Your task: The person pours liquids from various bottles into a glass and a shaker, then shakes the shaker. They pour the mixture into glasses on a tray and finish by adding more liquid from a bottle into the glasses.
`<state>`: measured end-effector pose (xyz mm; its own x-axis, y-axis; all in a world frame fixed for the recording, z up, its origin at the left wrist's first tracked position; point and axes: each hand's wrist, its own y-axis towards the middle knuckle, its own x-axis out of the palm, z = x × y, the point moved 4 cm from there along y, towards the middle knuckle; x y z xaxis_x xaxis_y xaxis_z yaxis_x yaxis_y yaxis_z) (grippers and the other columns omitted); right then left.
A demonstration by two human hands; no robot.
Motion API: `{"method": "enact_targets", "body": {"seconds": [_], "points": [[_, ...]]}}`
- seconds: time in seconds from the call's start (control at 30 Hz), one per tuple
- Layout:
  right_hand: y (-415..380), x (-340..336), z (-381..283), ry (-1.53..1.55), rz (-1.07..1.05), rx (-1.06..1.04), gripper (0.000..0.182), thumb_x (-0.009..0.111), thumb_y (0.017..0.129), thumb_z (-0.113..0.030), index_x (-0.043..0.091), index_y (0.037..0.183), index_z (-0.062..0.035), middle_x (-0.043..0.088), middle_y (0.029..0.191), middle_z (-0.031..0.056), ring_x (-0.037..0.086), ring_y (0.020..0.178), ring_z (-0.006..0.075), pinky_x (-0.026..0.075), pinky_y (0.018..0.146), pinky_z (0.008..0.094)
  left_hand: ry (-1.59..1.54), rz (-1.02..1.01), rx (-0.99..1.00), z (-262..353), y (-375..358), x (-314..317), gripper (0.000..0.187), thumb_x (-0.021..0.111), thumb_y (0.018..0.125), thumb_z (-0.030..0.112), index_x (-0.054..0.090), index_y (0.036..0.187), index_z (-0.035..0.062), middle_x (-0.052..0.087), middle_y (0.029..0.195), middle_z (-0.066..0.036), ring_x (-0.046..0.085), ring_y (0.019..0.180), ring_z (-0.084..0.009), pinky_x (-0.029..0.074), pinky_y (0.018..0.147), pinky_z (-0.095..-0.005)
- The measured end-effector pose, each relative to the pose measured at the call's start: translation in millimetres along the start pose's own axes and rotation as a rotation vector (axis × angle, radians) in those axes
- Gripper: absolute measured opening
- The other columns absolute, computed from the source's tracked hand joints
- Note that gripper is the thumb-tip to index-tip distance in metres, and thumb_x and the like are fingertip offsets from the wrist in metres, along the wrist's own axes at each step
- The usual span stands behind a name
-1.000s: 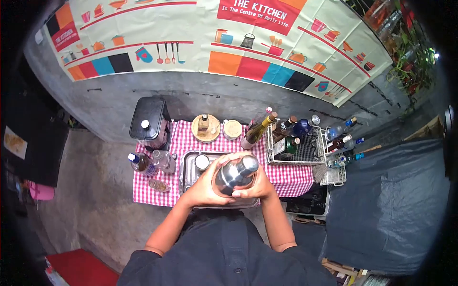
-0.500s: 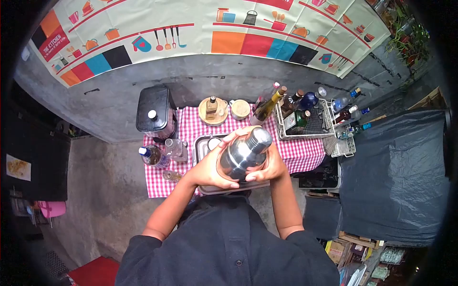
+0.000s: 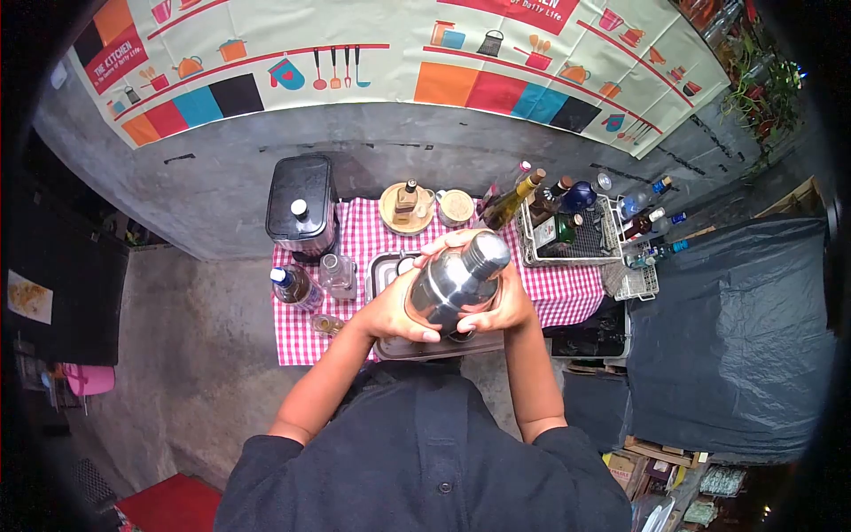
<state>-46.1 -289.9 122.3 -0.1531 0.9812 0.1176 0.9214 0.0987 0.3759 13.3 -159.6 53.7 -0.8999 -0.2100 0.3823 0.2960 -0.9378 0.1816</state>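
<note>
A shiny steel cocktail shaker [image 3: 448,288], capped, is held up in front of my chest, tilted with its top toward the upper right. My left hand [image 3: 394,306] wraps its left side, fingers reaching round behind. On the right side my right hand [image 3: 505,301] grips it too, thumb near the lower edge. Below the shaker lies a tray [image 3: 417,348], mostly hidden by my hands. A small round white-topped item [image 3: 406,265] shows at the tray's far side.
On the checkered tablecloth [image 3: 355,217] stand a black lidded container [image 3: 300,204], a blue-capped bottle [image 3: 297,288], a clear glass bottle [image 3: 338,277], a wooden plate with a small bottle [image 3: 391,213] and a mug [image 3: 456,207]. Bottles fill a white basket [image 3: 567,259] at right.
The shaker stays in both hands, with only a slight shift in its tilt. The whole view has shifted a little, so the table and wall appear slightly moved to the right.
</note>
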Motion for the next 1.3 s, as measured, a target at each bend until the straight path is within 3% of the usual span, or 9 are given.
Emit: {"method": "enact_targets", "body": {"seconds": [0.07, 0.13, 0.27, 0.6, 0.8, 0.93, 0.97, 1.1, 1.3], "points": [[0.8, -1.7, 2.6, -0.032, 0.021, 0.003, 0.087, 0.09, 0.056, -0.012, 0.045, 0.13, -0.0012, 0.056, 0.127, 0.0162, 0.055, 0.12, 0.0265, 0.042, 0.103, 0.0412, -0.223, 0.029, 0.052, 1.1, 0.1, 1.3, 0.105, 0.088, 0.059, 0.025, 0.032, 0.143, -0.0032, 0.048, 0.136, -0.012, 0.047, 0.125, -0.0222, 0.037, 0.107, -0.0371], [8.3, 1.0, -3.1, 0.027, -0.046, -0.045, 0.085, 0.088, 0.057, -0.009, 0.046, 0.13, -0.0013, 0.055, 0.129, 0.0157, 0.054, 0.12, 0.026, 0.043, 0.103, 0.0399, -0.162, 0.035, 0.037, 2.0, 1.1, -0.6, 0.103, 0.086, 0.059, 0.028, 0.033, 0.142, -0.0029, 0.05, 0.135, -0.012, 0.048, 0.124, -0.0227, 0.037, 0.106, -0.0365], [1.6, -7.4, 2.3, 0.066, -0.034, 0.051, 0.083, 0.087, 0.059, -0.01, 0.045, 0.13, -0.0021, 0.057, 0.126, 0.0161, 0.053, 0.122, 0.0263, 0.042, 0.104, 0.0415, 0.032, -0.05, -0.003, -0.2, 5.1, -2.0, 0.106, 0.089, 0.058, 0.027, 0.032, 0.143, -0.0024, 0.046, 0.139, -0.013, 0.047, 0.127, -0.0236, 0.035, 0.108, -0.0385], [-8.0, -25.1, -2.0, 0.143, -0.021, -0.018, 0.078, 0.085, 0.06, -0.012, 0.047, 0.127, -0.0022, 0.057, 0.125, 0.0158, 0.054, 0.12, 0.0272, 0.041, 0.104, 0.0426, 0.23, 0.081, -0.079, 10.0, 18.0, 15.2, 0.107, 0.091, 0.058, 0.025, 0.032, 0.143, -0.0032, 0.046, 0.139, -0.013, 0.045, 0.128, -0.0226, 0.035, 0.109, -0.0381], [-24.3, -46.8, -11.5, 0.224, -0.026, 0.016, 0.087, 0.088, 0.057, -0.012, 0.045, 0.131, -0.0023, 0.056, 0.125, 0.0137, 0.053, 0.12, 0.0259, 0.039, 0.106, 0.042, 0.151, 0.059, -0.056, -2.5, 39.8, 30.5, 0.111, 0.091, 0.058, 0.028, 0.028, 0.145, -0.0031, 0.044, 0.141, -0.013, 0.044, 0.13, -0.0228, 0.033, 0.11, -0.0383], [-45.2, -80.2, -4.8, 0.027, 0.016, 0.078, 0.094, 0.089, 0.056, -0.01, 0.041, 0.136, -0.0034, 0.054, 0.128, 0.0103, 0.052, 0.12, 0.0211, 0.039, 0.106, 0.0384, 0.123, 0.092, -0.092, -3.6, 59.2, 51.6, 0.113, 0.09, 0.058, 0.031, 0.027, 0.145, -0.003, 0.045, 0.14, -0.013, 0.043, 0.13, -0.0231, 0.033, 0.11, -0.0377], [-48.1, -86.4, -8.9, 0.025, 0.04, 0.072, 0.094, 0.089, 0.056, -0.01, 0.04, 0.137, -0.0033, 0.054, 0.128, 0.0104, 0.052, 0.12, 0.0213, 0.039, 0.106, 0.0382, 0.097, 0.113, -0.039, -8.0, 64.3, 54.2, 0.098, 0.087, 0.062, 0.017, 0.033, 0.141, -0.0032, 0.051, 0.13, -0.01, 0.05, 0.119, -0.017, 0.042, 0.101, -0.0319], [-60.3, -105.1, -26.1, -0.013, 0.133, 0.061, 0.092, 0.088, 0.058, -0.011, 0.04, 0.136, -0.0032, 0.054, 0.127, 0.0103, 0.053, 0.12, 0.0215, 0.04, 0.105, 0.037, 0.319, 0.195, -0.038, -9.5, 87.8, 71.2, 0.113, 0.087, 0.061, 0.017, 0.019, 0.149, -0.0035, 0.04, 0.143, -0.015, 0.038, 0.134, -0.0215, 0.03, 0.111, -0.0329], [-81.0, -133.2, -29.1, -0.104, 0.258, 0.071, 0.085, 0.088, 0.055, -0.015, 0.046, 0.129, -0.0036, 0.057, 0.121, 0.0081, 0.055, 0.114, 0.0189, 0.043, 0.101, 0.034, 0.392, 0.281, -0.019, -20.7, 111.9, 91.9, 0.108, 0.085, 0.059, 0.008, 0.025, 0.148, 0.0018, 0.043, 0.14, -0.012, 0.042, 0.129, -0.0187, 0.034, 0.108, -0.0328]]}}
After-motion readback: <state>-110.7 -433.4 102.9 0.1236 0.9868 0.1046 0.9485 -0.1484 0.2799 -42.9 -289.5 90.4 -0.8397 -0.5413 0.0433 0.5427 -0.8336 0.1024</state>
